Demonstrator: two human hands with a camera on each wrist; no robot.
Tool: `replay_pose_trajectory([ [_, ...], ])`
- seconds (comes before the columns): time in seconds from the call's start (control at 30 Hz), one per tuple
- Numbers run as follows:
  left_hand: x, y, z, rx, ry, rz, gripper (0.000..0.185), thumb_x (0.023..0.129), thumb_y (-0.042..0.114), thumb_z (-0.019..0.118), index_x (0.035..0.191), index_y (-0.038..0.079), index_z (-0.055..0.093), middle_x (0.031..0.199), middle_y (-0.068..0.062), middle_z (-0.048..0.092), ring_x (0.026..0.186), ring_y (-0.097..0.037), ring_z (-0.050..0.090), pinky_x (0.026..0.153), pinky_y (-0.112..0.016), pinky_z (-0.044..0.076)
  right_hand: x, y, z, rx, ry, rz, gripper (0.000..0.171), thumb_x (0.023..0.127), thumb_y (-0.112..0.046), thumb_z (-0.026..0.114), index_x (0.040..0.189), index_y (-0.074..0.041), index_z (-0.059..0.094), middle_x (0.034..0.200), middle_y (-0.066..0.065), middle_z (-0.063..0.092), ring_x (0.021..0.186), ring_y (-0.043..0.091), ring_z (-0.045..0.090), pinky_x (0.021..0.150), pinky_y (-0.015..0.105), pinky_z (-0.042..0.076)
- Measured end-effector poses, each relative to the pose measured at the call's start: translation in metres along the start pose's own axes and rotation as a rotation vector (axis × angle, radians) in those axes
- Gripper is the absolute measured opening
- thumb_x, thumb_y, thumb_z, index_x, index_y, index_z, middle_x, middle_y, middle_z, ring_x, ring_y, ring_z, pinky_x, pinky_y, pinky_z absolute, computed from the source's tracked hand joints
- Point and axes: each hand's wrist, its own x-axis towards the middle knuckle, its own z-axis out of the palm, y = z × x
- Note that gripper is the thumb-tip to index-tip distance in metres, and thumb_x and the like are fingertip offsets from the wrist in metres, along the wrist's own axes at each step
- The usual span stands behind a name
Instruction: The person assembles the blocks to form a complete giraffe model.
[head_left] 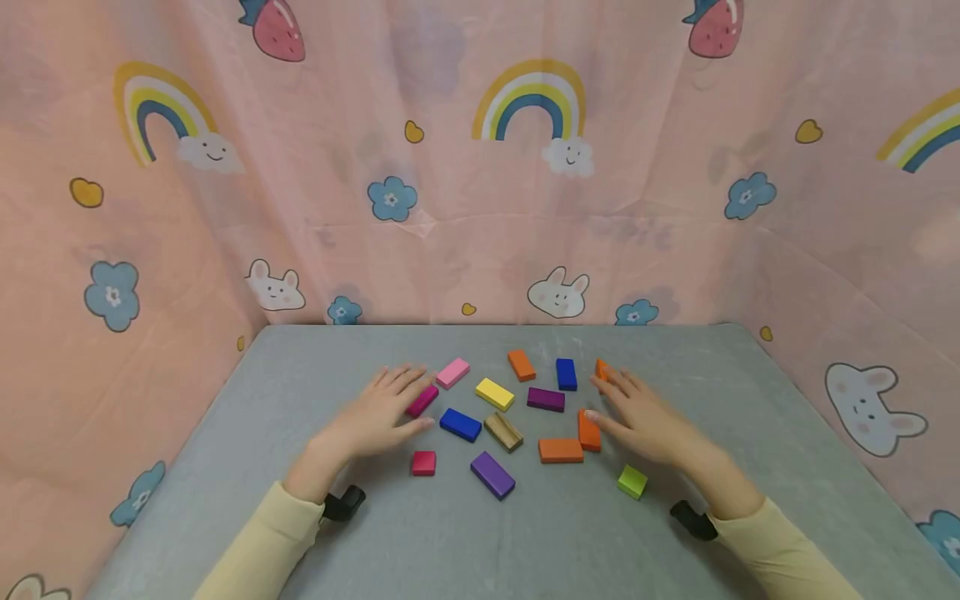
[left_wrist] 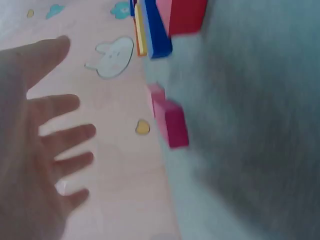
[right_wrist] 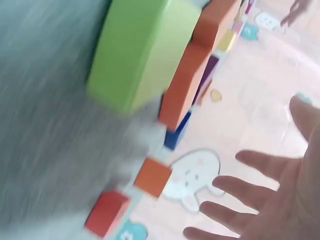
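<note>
A pink curtain [head_left: 480,258] backs the grey surface [head_left: 420,550]; above it the left hand [head_left: 384,417] and right hand [head_left: 648,418] hover spread, gripping nothing, seemingly angled inward to flank the scattered blocks [head_left: 495,394]. The purple block [head_left: 492,476] lies flat, probably steadiest that way; 1 orange block [head_left: 588,433] is just beside the right hand, and the smaller red block [head_left: 423,463] sits near the left hand

Magenta block [head_left: 423,402] flat, near pink block [head_left: 453,373]; orange block [head_left: 561,451] flat, just beside second orange block [head_left: 588,431]; lime block [head_left: 632,482] apart from both.
</note>
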Motion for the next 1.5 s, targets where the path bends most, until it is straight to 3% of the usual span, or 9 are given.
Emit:
replay_pose_trajectory([
  [0.2,0.006,0.013,0.009,-0.018,0.094,0.151,0.066,0.086,0.042,0.067,0.142,0.016,0.045,0.139,-0.004,0.051,0.127,-0.023,0.049,0.106,-0.043,0.040,0.011,-0.024,0.008,0.109,0.103,-0.062,0.063,0.093,-0.048,0.054,0.138,-0.005,0.047,0.140,0.018,0.049,0.128,0.040,0.045,0.101,0.058,0.039],
  [0.3,0.009,0.019,0.013,-0.063,0.100,0.211,0.063,0.083,0.038,0.071,0.138,0.015,0.050,0.135,0.000,0.055,0.122,-0.018,0.052,0.103,-0.038,0.044,0.017,-0.037,0.014,0.181,0.161,-0.102,0.054,0.091,-0.038,0.062,0.132,-0.004,0.054,0.130,0.017,0.058,0.120,0.035,0.055,0.095,0.053,0.047],
  [0.43,0.013,0.026,0.019,-0.192,0.065,0.255,0.055,0.082,0.033,0.074,0.131,0.014,0.056,0.131,0.004,0.058,0.121,-0.013,0.052,0.101,-0.033,0.045,0.026,-0.050,0.023,0.257,0.216,-0.144,0.045,0.087,-0.029,0.068,0.123,-0.003,0.062,0.117,0.015,0.066,0.104,0.031,0.064,0.085,0.047,0.054],
  [0.57,0.017,0.032,0.026,-0.297,0.010,0.285,0.049,0.082,0.027,0.074,0.126,0.012,0.061,0.126,0.003,0.062,0.119,-0.011,0.054,0.099,-0.031,0.047,0.034,-0.063,0.031,0.356,0.173,-0.117,0.042,0.086,-0.028,0.070,0.120,-0.004,0.064,0.115,0.012,0.068,0.102,0.028,0.066,0.083,0.042,0.055],
  [0.8,0.021,0.039,0.034,-0.388,-0.103,0.288,0.044,0.081,0.025,0.075,0.122,0.015,0.065,0.118,0.003,0.065,0.108,-0.010,0.058,0.093,-0.026,0.049,0.044,-0.076,0.043,0.443,0.095,-0.126,0.040,0.082,-0.023,0.074,0.115,0.000,0.066,0.110,0.014,0.070,0.100,0.026,0.067,0.082,0.037,0.056],
  [1.03,0.026,0.039,0.040,-0.402,-0.158,0.308,0.037,0.082,0.028,0.074,0.118,0.021,0.067,0.115,0.012,0.066,0.108,-0.002,0.058,0.093,-0.022,0.047,0.050,-0.078,0.048,0.488,0.009,-0.084,0.036,0.080,-0.020,0.076,0.110,-0.003,0.068,0.104,0.010,0.071,0.096,0.023,0.068,0.081,0.035,0.056],
  [1.5,0.031,0.041,0.043,-0.424,-0.211,0.306,0.033,0.082,0.021,0.075,0.114,0.022,0.069,0.113,0.015,0.066,0.108,0.002,0.057,0.094,-0.020,0.046,0.061,-0.068,0.053,0.494,-0.068,-0.137,0.031,0.079,-0.021,0.077,0.105,-0.007,0.070,0.095,0.007,0.072,0.088,0.017,0.069,0.076,0.030,0.057],
])
